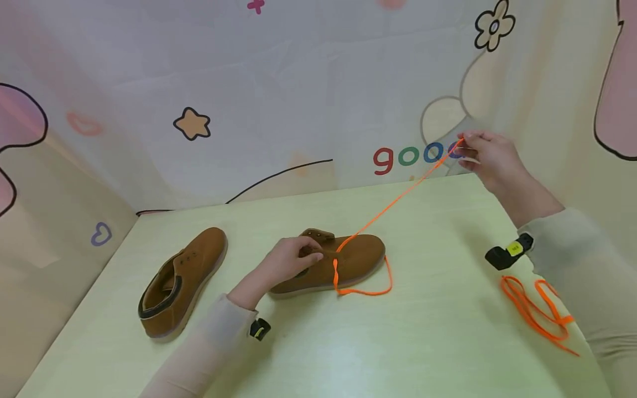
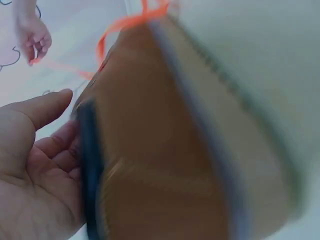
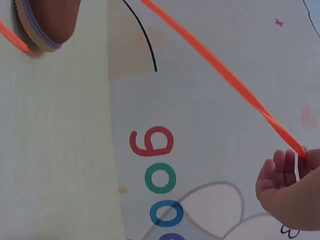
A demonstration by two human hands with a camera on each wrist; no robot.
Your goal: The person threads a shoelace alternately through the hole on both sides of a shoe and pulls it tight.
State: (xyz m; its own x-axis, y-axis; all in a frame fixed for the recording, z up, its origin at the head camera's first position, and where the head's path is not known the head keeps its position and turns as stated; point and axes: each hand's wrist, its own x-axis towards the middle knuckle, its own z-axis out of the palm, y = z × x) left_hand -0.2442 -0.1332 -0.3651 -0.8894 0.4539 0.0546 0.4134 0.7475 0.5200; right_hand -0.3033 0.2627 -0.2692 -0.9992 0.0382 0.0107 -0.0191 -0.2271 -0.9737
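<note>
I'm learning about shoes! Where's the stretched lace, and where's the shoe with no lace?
Stretched lace [image 3: 220, 68]: right wrist view, middle of straight part.
Shoe with no lace [image 1: 191, 278]: head view, brown side.

Red, green and blue letters [image 1: 401, 156] are spelling "goo" on the backdrop [image 1: 298, 99]; the right hand [image 1: 492, 160] is partly covering a purple fourth letter [image 1: 451, 149]. A yellow label [image 1: 515, 247] on a black wrist device [image 1: 497, 258] is bearing marks too small to read.

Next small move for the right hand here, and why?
Maybe lower the right hand toward the partly laced shoe, keeping hold of the orange lace: it runs straight from shoe to pinch, and further pulling would likely just draw in the slack length lying by the toe.
</note>
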